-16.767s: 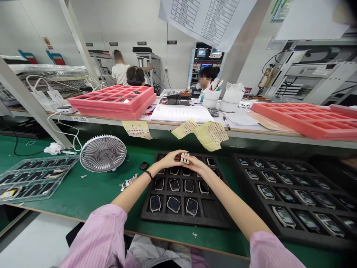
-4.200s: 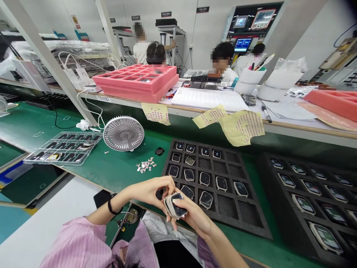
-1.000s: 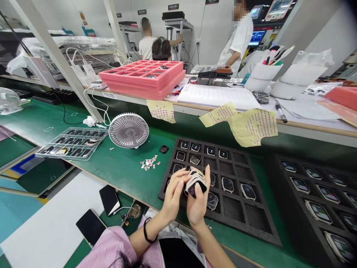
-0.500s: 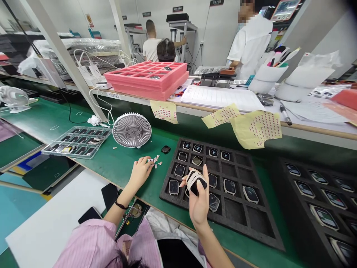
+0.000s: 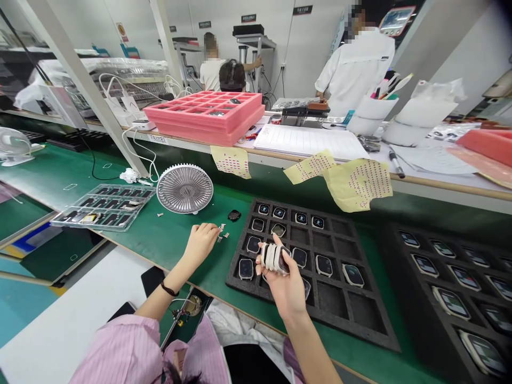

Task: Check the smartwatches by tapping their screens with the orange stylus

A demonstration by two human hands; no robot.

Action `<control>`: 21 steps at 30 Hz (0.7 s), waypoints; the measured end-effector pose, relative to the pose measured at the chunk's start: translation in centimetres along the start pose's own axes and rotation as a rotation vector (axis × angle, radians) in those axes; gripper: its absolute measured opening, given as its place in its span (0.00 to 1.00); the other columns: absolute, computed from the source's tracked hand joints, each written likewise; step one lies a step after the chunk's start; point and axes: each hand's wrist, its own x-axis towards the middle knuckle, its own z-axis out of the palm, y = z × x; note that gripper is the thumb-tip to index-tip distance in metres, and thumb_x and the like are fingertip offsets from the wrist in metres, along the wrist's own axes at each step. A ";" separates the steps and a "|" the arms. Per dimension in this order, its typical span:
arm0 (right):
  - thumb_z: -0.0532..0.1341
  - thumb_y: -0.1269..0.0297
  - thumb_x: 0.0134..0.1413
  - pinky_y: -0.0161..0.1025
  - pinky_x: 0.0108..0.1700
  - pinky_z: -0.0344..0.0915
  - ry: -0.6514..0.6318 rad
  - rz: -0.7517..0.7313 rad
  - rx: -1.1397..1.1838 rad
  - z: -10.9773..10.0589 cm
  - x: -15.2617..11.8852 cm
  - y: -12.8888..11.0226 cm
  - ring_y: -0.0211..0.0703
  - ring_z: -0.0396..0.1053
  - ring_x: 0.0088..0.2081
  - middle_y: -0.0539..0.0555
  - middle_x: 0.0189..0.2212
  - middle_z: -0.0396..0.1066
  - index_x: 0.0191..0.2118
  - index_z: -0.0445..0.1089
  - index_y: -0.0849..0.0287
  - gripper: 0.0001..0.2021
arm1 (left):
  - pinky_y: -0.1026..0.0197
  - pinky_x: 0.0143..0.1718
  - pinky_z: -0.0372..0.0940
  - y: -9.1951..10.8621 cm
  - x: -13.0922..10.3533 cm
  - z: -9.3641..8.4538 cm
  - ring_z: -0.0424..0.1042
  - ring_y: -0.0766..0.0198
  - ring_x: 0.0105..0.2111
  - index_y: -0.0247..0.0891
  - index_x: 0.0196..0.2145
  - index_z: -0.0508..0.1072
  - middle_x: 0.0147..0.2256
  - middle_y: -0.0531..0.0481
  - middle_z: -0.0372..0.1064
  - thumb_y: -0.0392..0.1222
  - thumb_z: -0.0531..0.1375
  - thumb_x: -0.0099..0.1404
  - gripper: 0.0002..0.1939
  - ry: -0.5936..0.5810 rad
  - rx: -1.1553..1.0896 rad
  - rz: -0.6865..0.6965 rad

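Above the black foam tray (image 5: 362, 314), right hand (image 5: 286, 285) clamps stacked watch cases (image 5: 274, 257), which may slip; left hand's (image 5: 200, 242) fingertips pinch paper tabs (image 5: 222, 232).

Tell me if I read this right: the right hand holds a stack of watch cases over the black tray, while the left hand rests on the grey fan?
Not quite. In the head view the left hand is at the small scraps on the green mat, apart from the fan. The right hand does hold the stack of watch cases over the black tray.
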 end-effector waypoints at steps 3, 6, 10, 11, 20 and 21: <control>0.56 0.58 0.57 0.40 0.28 0.63 -0.082 0.151 0.047 0.1 0.3 -0.6 0.43 0.68 0.31 0.57 0.39 0.72 0.61 0.58 0.57 0.26 | 0.58 0.37 0.58 2.6 0.5 -2.4 0.73 0.60 0.36 0.39 0.39 0.75 0.36 0.47 0.77 0.41 0.55 0.69 0.10 0.145 -0.301 0.148; 0.56 0.57 0.55 0.38 0.25 0.60 -0.178 0.326 0.089 0.2 0.4 -1.0 0.43 0.67 0.28 0.56 0.34 0.72 0.55 0.64 0.61 0.24 | 0.60 0.38 0.63 5.7 1.1 -5.1 0.74 0.63 0.34 0.39 0.39 0.76 0.34 0.48 0.77 0.38 0.58 0.66 0.06 0.039 -0.676 0.388; 0.57 0.57 0.53 0.36 0.23 0.59 -0.304 0.454 0.124 0.5 0.2 -0.8 0.43 0.67 0.27 0.51 0.27 0.69 0.44 0.68 0.61 0.16 | 0.60 0.40 0.66 7.8 2.1 -7.1 0.73 0.61 0.38 0.40 0.38 0.78 0.35 0.46 0.76 0.36 0.59 0.65 0.07 -0.134 -0.871 0.516; 0.57 0.57 0.53 0.36 0.22 0.59 -0.326 0.466 0.126 0.5 0.1 -0.8 0.43 0.68 0.27 0.51 0.27 0.68 0.41 0.68 0.61 0.14 | 0.60 0.41 0.66 7.8 2.3 -7.3 0.73 0.61 0.38 0.41 0.38 0.78 0.35 0.45 0.76 0.37 0.59 0.65 0.08 -0.166 -0.871 0.522; 0.59 0.57 0.53 0.33 0.21 0.58 -0.391 0.546 0.165 0.6 -0.2 -0.5 0.41 0.68 0.27 0.51 0.27 0.68 0.34 0.65 0.61 0.11 | 0.60 0.41 0.67 7.4 3.0 -8.1 0.73 0.61 0.37 0.43 0.38 0.79 0.34 0.44 0.75 0.39 0.59 0.66 0.09 -0.264 -0.852 0.568; 0.59 0.57 0.52 0.33 0.20 0.58 -0.397 0.554 0.172 0.6 -0.2 -0.5 0.41 0.68 0.27 0.51 0.26 0.68 0.34 0.65 0.61 0.11 | 0.60 0.41 0.67 7.5 3.0 -8.2 0.73 0.61 0.37 0.43 0.38 0.79 0.34 0.44 0.75 0.39 0.59 0.66 0.09 -0.268 -0.859 0.577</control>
